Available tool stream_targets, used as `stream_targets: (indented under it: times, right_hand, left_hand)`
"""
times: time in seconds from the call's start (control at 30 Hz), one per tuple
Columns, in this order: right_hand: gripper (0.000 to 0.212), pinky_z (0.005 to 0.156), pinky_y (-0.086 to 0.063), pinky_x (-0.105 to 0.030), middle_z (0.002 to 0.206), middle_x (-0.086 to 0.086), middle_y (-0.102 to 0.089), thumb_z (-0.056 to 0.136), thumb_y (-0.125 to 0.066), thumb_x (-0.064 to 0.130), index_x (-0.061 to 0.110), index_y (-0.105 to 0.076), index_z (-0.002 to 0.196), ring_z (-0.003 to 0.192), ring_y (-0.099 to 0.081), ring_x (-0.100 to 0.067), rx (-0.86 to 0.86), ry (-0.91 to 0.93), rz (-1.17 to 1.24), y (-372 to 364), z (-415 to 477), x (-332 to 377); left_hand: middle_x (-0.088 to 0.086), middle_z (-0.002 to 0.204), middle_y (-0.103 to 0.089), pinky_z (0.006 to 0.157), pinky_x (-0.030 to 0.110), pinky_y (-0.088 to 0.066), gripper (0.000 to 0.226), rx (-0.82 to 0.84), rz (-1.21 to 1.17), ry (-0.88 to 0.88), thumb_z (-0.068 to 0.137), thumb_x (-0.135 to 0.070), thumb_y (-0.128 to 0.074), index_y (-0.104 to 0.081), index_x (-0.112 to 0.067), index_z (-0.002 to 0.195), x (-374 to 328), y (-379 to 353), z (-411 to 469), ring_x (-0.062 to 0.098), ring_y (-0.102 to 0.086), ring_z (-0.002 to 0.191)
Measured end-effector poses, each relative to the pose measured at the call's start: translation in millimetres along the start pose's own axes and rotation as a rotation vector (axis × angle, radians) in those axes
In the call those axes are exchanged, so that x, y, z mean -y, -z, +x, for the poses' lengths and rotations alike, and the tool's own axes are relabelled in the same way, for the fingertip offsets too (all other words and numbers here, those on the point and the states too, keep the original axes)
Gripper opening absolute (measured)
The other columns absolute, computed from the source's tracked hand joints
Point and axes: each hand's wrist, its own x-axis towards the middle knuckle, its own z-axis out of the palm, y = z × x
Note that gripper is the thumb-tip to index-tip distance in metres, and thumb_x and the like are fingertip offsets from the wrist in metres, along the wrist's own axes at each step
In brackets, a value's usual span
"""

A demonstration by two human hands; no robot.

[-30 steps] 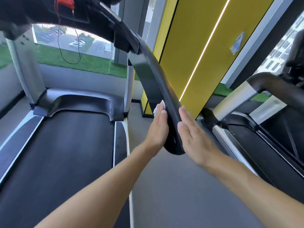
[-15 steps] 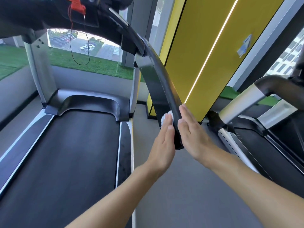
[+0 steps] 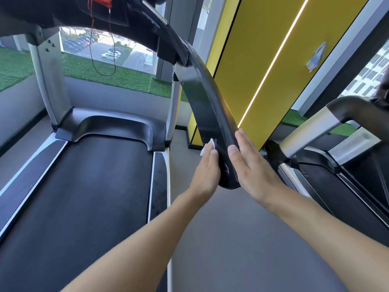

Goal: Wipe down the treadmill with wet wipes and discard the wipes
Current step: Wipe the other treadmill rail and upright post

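Note:
The treadmill's black right handrail (image 3: 207, 98) curves down from the console to its rounded end between my hands. My left hand (image 3: 207, 169) lies flat with straight fingers against the rail's inner side, pressing a white wet wipe (image 3: 211, 143) onto it; only the wipe's edges peek out past my fingertips. On the rail's outer side my right hand (image 3: 250, 165) rests flat with straight fingers. Whether a wipe lies under that palm is hidden. The treadmill belt (image 3: 84, 186) runs below on the left.
A second treadmill (image 3: 336, 157) with a grey and black handrail stands close on the right. Grey floor (image 3: 221, 239) separates the two machines. A yellow wall panel (image 3: 263, 60) rises behind the rail. A red safety key with a black cord (image 3: 101, 1) hangs from the console.
Both hands stayed pressed on the two sides of the rail near its lower end, sliding slightly along it. The camera view shifted a little.

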Motion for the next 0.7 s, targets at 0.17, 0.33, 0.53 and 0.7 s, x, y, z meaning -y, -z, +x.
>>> stream_targets:
  times: [0.17, 0.33, 0.53, 0.7]
  right_hand:
    - [0.059, 0.110, -0.002, -0.008, 0.165, 0.020, -0.001, 0.105, -0.020, 0.044, 0.026, -0.009, 0.159, 0.144, 0.000, 0.013, 0.002, 0.000, 0.015, 0.0, 0.2, 0.9]
    - [0.056, 0.111, -0.002, -0.010, 0.164, 0.021, -0.001, 0.106, -0.016, 0.043, 0.028, -0.009, 0.159, 0.144, 0.001, 0.014, 0.011, -0.010, 0.026, -0.4, 1.1, -0.8]
    - [0.055, 0.111, -0.003, -0.009, 0.164, 0.022, -0.002, 0.107, -0.017, 0.042, 0.028, -0.011, 0.159, 0.143, -0.002, 0.013, 0.011, -0.016, 0.073, 2.3, 0.8, -0.5]
    - [0.055, 0.114, -0.002, -0.012, 0.165, 0.019, -0.002, 0.107, -0.017, 0.042, 0.026, -0.011, 0.159, 0.147, -0.001, 0.008, 0.010, -0.010, 0.067, 0.9, 2.0, -2.2]
  left_hand:
    - [-0.037, 0.150, -0.025, 0.116, 0.014, -0.015, 0.040, -0.008, -0.073, 0.039, 0.108, -0.042, -0.019, -0.030, -0.048, 0.146, 26.8, -11.7, -40.8, -0.024, -0.018, 0.134]
    - [-0.010, 0.141, -0.053, 0.112, 0.030, -0.030, 0.058, -0.023, -0.212, 0.085, 0.102, -0.064, -0.017, -0.051, -0.031, 0.136, 17.2, -9.8, -13.4, -0.003, -0.044, 0.131]
    - [-0.028, 0.161, -0.011, 0.124, 0.032, -0.005, 0.058, 0.030, -0.151, -0.025, 0.102, -0.063, -0.016, -0.017, -0.042, 0.155, 17.8, -20.2, -44.2, -0.013, -0.002, 0.145]
    - [-0.017, 0.161, -0.026, 0.124, 0.039, -0.016, 0.063, -0.010, -0.114, 0.023, 0.098, -0.070, -0.017, -0.028, -0.041, 0.153, 1.6, -20.8, -35.4, 0.002, -0.017, 0.149]
